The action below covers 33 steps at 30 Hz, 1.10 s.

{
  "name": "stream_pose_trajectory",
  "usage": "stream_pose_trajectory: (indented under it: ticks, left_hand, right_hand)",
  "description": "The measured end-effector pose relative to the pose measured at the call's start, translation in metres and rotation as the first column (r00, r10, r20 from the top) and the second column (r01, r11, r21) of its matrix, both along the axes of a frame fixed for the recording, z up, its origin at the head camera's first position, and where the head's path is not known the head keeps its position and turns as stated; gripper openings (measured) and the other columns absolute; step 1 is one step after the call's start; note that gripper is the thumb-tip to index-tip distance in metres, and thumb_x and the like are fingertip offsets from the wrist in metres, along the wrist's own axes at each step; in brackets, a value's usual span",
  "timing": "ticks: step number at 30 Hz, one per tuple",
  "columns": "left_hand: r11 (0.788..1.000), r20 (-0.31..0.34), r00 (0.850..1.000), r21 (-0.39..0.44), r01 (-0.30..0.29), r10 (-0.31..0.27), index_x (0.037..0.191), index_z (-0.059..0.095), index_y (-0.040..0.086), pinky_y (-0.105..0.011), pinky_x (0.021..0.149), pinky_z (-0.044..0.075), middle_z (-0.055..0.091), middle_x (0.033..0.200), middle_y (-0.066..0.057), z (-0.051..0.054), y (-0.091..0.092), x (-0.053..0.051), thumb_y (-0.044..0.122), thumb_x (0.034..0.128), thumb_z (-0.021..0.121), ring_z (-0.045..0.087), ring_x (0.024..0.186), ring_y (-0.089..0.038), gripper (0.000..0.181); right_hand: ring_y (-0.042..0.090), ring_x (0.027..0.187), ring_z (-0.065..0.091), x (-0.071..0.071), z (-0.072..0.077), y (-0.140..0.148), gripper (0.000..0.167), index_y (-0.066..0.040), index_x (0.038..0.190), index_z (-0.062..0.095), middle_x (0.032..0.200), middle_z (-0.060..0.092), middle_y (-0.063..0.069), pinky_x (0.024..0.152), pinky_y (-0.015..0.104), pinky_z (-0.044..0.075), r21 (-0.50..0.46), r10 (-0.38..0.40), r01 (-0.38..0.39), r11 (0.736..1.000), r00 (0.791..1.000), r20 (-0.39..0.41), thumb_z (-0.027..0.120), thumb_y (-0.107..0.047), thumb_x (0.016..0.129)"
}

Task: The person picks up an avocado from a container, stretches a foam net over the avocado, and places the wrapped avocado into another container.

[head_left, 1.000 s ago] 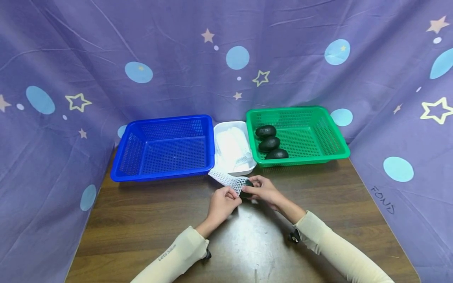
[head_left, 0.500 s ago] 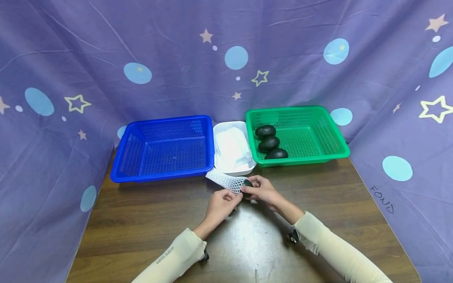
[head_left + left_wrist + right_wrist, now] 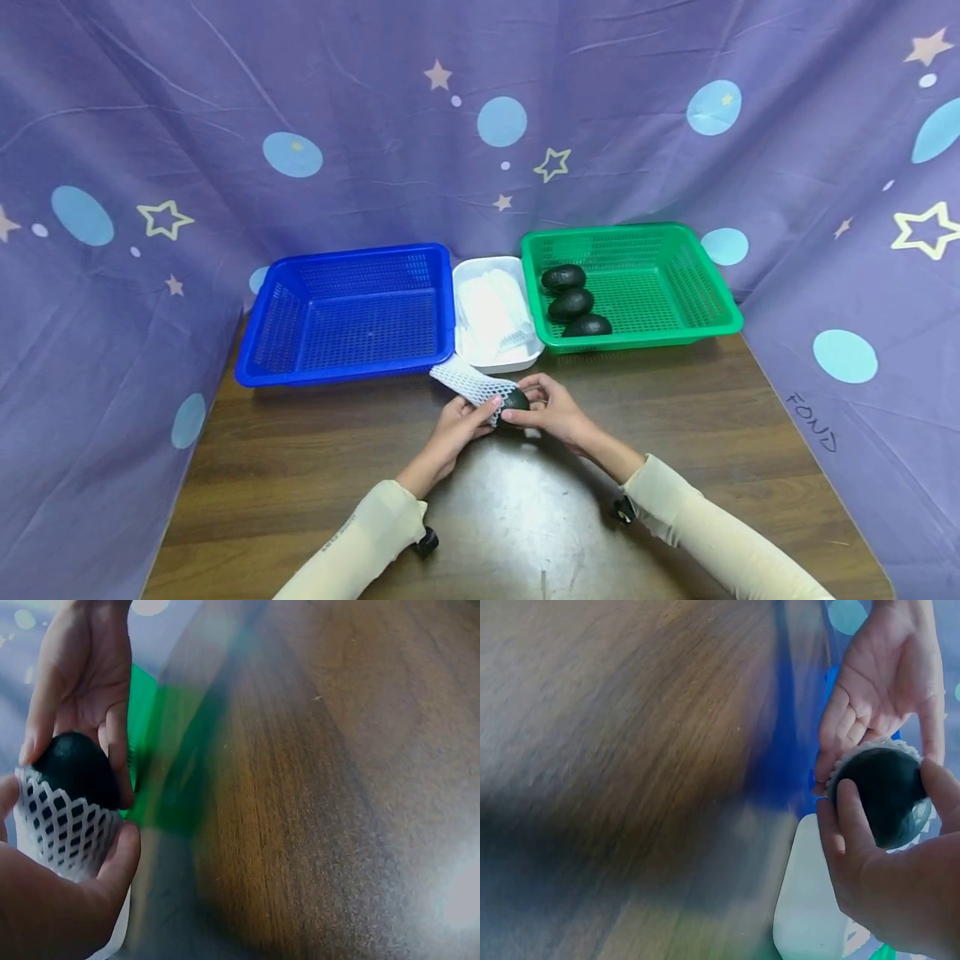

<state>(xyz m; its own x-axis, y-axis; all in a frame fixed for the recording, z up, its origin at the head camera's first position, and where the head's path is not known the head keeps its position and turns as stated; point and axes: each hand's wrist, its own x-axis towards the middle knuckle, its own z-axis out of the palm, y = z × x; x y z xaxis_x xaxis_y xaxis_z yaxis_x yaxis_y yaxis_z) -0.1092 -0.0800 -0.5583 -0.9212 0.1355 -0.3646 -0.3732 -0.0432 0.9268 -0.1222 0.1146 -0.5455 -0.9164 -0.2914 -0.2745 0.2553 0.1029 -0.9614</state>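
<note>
Pinching the foam net [image 3: 467,380] near its mouth, the left hand [image 3: 456,428] faced the right hand [image 3: 557,413], whose thumb and fingers gripped the dark avocado [image 3: 516,402], partly sheathed, between them! That fruit looked firm, fairly weighty, perhaps slippery, its rounded sides the likely hold; the net seemed light, stretchy, easily torn. Beyond, three more avocados [image 3: 570,305] sat in the green basket [image 3: 637,296], glare-washed white netting [image 3: 491,312] lay in the white tray [image 3: 513,362], and the blue basket [image 3: 367,329] stood left.
</note>
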Motion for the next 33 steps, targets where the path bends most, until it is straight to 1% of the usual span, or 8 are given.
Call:
stream_pose_trajectory:
  ticks: [6, 12, 15, 19, 22, 24, 27, 33]
  left_hand:
    - [0.990, 0.021, 0.993, 0.076, 0.114, -0.116, 0.127, 0.058, -0.008, -0.031, 0.090, 0.060, 0.073, 0.102, -0.001, 0.003, -0.003, -0.001, 0.020, 0.0959, 0.070, 0.069, 0.088, -0.008, 0.044]
    - [0.971, 0.038, 0.982, 0.159, 0.176, -0.184, 0.132, 0.055, -0.007, -0.028, 0.086, 0.060, 0.072, 0.110, -0.002, 0.006, -0.006, -0.002, 0.015, 0.0924, 0.074, 0.070, 0.094, -0.010, 0.049]
    - [0.967, 0.052, 0.975, 0.150, 0.205, -0.215, 0.132, 0.055, -0.006, -0.026, 0.084, 0.059, 0.071, 0.110, -0.002, 0.008, -0.013, -0.005, 0.013, 0.0908, 0.075, 0.069, 0.093, -0.009, 0.050]
    - [0.953, 0.067, 0.956, 0.129, 0.274, -0.285, 0.133, 0.054, -0.009, -0.026, 0.087, 0.059, 0.071, 0.111, -0.003, 0.009, -0.023, -0.009, 0.012, 0.0913, 0.072, 0.069, 0.095, -0.010, 0.049]
    - [0.940, 0.063, 0.942, 0.119, 0.320, -0.329, 0.135, 0.052, -0.011, -0.029, 0.092, 0.058, 0.071, 0.115, -0.007, 0.010, -0.027, -0.011, 0.013, 0.0925, 0.071, 0.069, 0.099, -0.011, 0.053]
    - [0.937, 0.071, 0.938, 0.113, 0.331, -0.340, 0.135, 0.052, -0.012, -0.029, 0.093, 0.058, 0.071, 0.116, -0.007, 0.009, -0.028, -0.012, 0.015, 0.0929, 0.071, 0.069, 0.099, -0.011, 0.054]
    - [0.939, 0.091, 0.937, 0.104, 0.328, -0.337, 0.134, 0.052, -0.012, -0.029, 0.094, 0.058, 0.071, 0.114, -0.007, 0.007, -0.027, -0.013, 0.018, 0.0934, 0.071, 0.069, 0.097, -0.011, 0.054]
    - [0.937, 0.109, 0.935, 0.132, 0.322, -0.337, 0.134, 0.052, -0.010, -0.033, 0.098, 0.057, 0.069, 0.117, -0.009, 0.006, -0.021, -0.013, 0.020, 0.0942, 0.070, 0.069, 0.099, -0.013, 0.053]
  right_hand:
    - [0.013, 0.079, 0.067, 0.007, -0.002, -0.001, 0.058, 0.003, 0.118, 0.045, 0.116, 0.059, 0.022, 0.070, 0.020, 0.056, 0.007, 0.023, -0.022, 1.000, 0.981, -0.192, 0.085, 0.002, 0.077]
    - [0.017, 0.089, 0.067, 0.009, -0.004, -0.002, 0.067, 0.000, 0.117, 0.045, 0.113, 0.060, 0.020, 0.075, 0.027, 0.060, 0.100, 0.084, -0.050, 0.994, 0.925, -0.371, 0.093, -0.004, 0.069]
    - [0.024, 0.098, 0.069, 0.007, -0.001, 0.002, 0.071, -0.001, 0.121, 0.046, 0.117, 0.059, 0.019, 0.080, 0.036, 0.062, 0.130, 0.142, -0.097, 0.987, 0.905, -0.400, 0.094, -0.007, 0.069]
    - [0.036, 0.120, 0.064, 0.003, 0.004, 0.011, 0.087, -0.004, 0.141, 0.044, 0.140, 0.054, 0.022, 0.095, 0.046, 0.059, 0.159, 0.250, -0.202, 0.966, 0.879, -0.405, 0.094, -0.009, 0.070]
    - [0.036, 0.131, 0.057, 0.002, 0.006, 0.015, 0.096, -0.011, 0.152, 0.042, 0.152, 0.050, 0.017, 0.103, 0.045, 0.055, 0.245, 0.341, -0.257, 0.935, 0.841, -0.420, 0.094, -0.015, 0.072]
    - [0.033, 0.132, 0.057, 0.002, 0.006, 0.015, 0.093, -0.013, 0.152, 0.045, 0.151, 0.053, 0.015, 0.103, 0.042, 0.055, 0.293, 0.369, -0.258, 0.921, 0.818, -0.440, 0.093, -0.020, 0.073]
    - [0.031, 0.127, 0.062, 0.004, 0.004, 0.015, 0.083, -0.010, 0.147, 0.053, 0.144, 0.060, 0.015, 0.099, 0.035, 0.057, 0.314, 0.346, -0.209, 0.926, 0.803, -0.485, 0.092, -0.024, 0.075]
    - [0.030, 0.116, 0.069, 0.009, -0.001, 0.010, 0.071, -0.002, 0.136, 0.062, 0.132, 0.067, 0.018, 0.092, 0.035, 0.060, 0.233, 0.215, -0.097, 0.968, 0.798, -0.563, 0.092, -0.013, 0.073]
